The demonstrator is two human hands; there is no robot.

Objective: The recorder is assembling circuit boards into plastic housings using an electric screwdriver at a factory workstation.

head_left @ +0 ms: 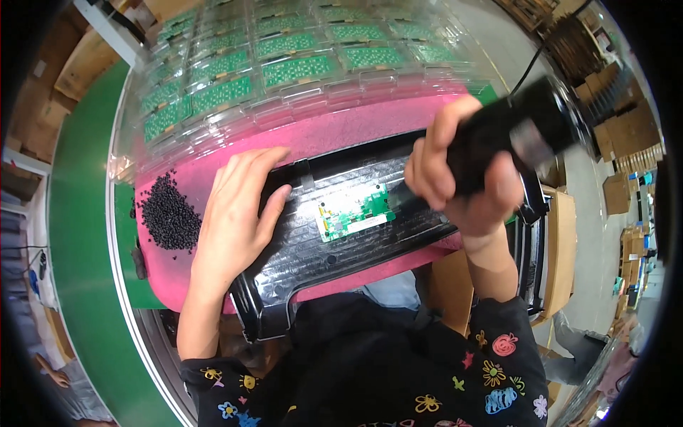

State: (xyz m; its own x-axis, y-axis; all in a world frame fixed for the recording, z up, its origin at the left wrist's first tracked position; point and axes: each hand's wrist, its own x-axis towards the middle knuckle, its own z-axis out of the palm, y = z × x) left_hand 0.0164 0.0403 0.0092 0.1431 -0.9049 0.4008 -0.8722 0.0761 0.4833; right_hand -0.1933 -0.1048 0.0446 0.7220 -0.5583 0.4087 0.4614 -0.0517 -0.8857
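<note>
A long black plastic housing (292, 272) lies across the pink mat in front of me, with a green circuit board (357, 215) in its middle. My left hand (242, 203) rests at the housing's left end, fingers stretched toward its far edge and thumb apart. In my right hand (466, 171) is a black electric screwdriver (526, 132), gripped around its body and tilted. Its lower end points toward the right edge of the board; blur and my fingers hide whether the tip touches it.
Left of my left hand, a heap of small black screws (169, 212) covers part of the pink mat (320, 133). Clear plastic trays (292, 92) of green circuit boards (299, 70) stand beyond the mat. Cardboard boxes (560, 249) stand at the right, beside more black housings (528, 260).
</note>
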